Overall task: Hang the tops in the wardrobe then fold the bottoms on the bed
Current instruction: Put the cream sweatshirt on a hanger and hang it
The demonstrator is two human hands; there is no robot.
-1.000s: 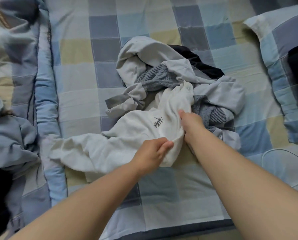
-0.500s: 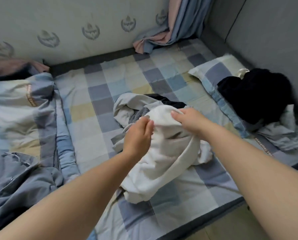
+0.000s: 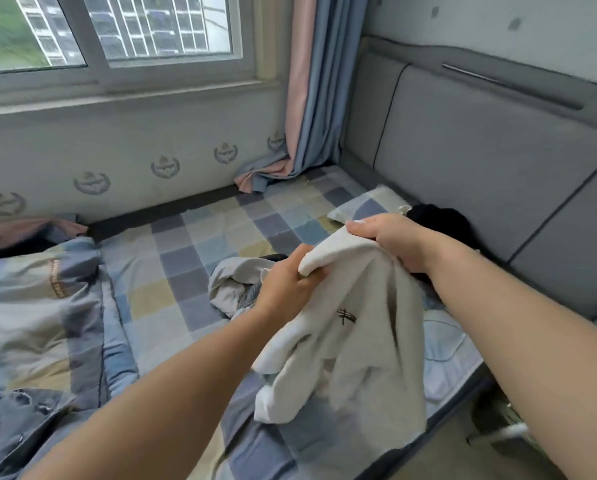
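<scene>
I see the white top (image 3: 352,344) hanging in the air over the near edge of the bed (image 3: 186,271). My left hand (image 3: 286,285) grips its upper edge in curled fingers, my right hand (image 3: 390,240) clutches the higher corner. Behind lies a pile of clothes (image 3: 231,285); farther right, a pillow (image 3: 363,209).

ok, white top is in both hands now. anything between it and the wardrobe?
Cannot tell: no wardrobe is in view. The left hand and right hand grip the white top by its upper edge, lifted above the clothes pile on the bed. Nothing visible snags or lies over it.
</scene>
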